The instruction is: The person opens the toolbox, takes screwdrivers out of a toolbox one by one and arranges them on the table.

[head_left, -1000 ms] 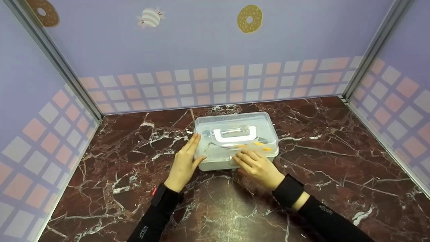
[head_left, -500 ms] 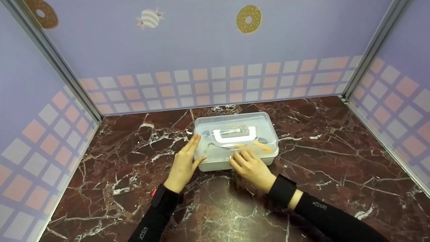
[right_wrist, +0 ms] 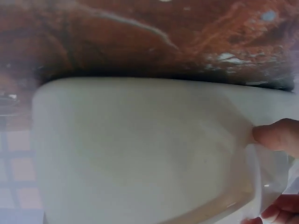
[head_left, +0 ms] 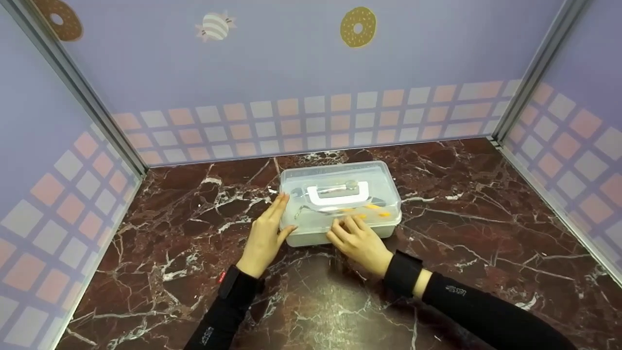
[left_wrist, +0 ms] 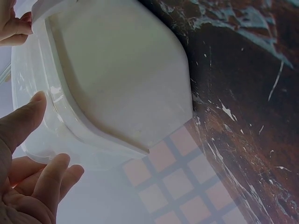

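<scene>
A translucent plastic storage box (head_left: 311, 237) with its lid down sits on the table, its white carry handle (head_left: 340, 200) folded flat on top. My left hand (head_left: 262, 239) lies along the box's left end, fingers extended and thumb near the front corner. At the middle of the front, my right hand (head_left: 359, 245) curls its fingers at the lid's edge. The right wrist view shows its thumb (right_wrist: 280, 136) and fingers pinching the clear latch (right_wrist: 268, 172) there. Through the lid, orange pieces (head_left: 377, 210) and metal-looking items show dimly inside.
The dark red marbled table (head_left: 194, 282) extends around the box. A lilac wall (head_left: 291, 58) with pink and white squares stands behind, and side panels (head_left: 573, 141) rise at left and right.
My right hand has shifted slightly left along the box's front, and its fingers have curled in more at the latch. The left hand and the box have stayed in place.
</scene>
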The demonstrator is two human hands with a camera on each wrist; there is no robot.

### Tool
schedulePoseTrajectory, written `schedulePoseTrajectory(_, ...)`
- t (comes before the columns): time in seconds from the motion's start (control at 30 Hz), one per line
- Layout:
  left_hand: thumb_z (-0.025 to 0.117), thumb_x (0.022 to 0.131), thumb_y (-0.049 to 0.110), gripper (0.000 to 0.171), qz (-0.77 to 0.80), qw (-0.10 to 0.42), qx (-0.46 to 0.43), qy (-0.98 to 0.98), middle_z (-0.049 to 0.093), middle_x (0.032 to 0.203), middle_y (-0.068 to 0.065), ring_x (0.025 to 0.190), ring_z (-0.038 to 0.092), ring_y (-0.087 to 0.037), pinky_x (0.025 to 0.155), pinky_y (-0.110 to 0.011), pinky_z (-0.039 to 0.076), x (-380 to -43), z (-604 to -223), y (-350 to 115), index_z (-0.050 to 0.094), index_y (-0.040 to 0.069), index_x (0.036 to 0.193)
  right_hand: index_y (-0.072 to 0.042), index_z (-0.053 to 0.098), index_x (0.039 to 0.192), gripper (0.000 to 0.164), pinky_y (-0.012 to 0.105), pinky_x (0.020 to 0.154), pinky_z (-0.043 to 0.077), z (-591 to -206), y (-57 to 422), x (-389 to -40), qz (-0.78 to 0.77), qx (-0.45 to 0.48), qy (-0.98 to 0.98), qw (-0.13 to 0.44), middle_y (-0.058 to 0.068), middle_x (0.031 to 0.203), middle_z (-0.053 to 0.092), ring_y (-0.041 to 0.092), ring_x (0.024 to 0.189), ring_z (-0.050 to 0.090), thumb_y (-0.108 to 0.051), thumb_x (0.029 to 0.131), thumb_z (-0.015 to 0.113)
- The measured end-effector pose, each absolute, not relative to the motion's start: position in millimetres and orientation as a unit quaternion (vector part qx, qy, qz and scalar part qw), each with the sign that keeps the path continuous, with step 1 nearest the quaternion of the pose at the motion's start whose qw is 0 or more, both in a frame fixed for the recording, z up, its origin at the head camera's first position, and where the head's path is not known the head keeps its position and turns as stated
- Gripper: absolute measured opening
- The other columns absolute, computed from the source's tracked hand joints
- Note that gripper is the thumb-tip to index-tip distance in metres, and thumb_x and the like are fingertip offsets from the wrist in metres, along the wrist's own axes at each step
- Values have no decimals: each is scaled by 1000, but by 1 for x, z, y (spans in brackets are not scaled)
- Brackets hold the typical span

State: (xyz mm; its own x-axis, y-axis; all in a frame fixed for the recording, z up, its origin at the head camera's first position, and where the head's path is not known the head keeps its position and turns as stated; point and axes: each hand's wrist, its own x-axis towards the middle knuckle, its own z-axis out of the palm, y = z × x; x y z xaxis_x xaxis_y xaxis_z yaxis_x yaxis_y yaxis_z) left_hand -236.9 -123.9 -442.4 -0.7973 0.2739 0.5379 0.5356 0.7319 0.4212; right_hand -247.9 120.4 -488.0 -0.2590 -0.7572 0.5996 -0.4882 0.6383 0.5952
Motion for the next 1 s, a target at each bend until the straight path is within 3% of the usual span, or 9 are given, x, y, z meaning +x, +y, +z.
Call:
schedulePoseTrajectory(0.6, 78, 81, 13, 70, -294, 229, -224, -901, 47, 146, -25, 126, 56, -42, 107, -45, 48, -239, -440, -125, 48, -5, 142, -9, 57, 98, 15, 32, 74, 50, -480, 118, -246, -134, 401, -788, 447, 6, 98, 60, 23, 83, 54, -6, 86, 51)
schedulePoseTrajectory(0.7, 78, 81, 13, 70, -295, 230, -225, -900, 47, 146, -26, 125, 56, -42, 107, -45, 48, -239, -440, -125, 48, -5, 142, -13, 58, 107, 25, 32, 76, 50, -478, 120, -244, -137, 401, -795, 434, 6, 102, 60, 23, 85, 53, -8, 82, 57)
schedulePoseTrajectory(0.87, 78, 81, 14, 70, -290, 232, -226, -901, 48, 145, -26, 123, 57, -43, 106, -45, 49, -239, -441, -125, 49, -5, 141, -21, 59, 123, 60, 34, 81, 52, -476, 124, -240, -137, 409, -806, 405, 7, 111, 58, 23, 93, 54, -9, 66, 75)
schedulePoseTrajectory(1.0, 78, 81, 13, 69, -294, 232, -229, -899, 49, 145, -26, 125, 57, -42, 105, -44, 49, -238, -443, -125, 49, -5, 141, -20, 60, 122, 60, 34, 82, 54, -473, 124, -237, -145, 408, -808, 400, 7, 114, 59, 23, 97, 56, -10, 65, 77)
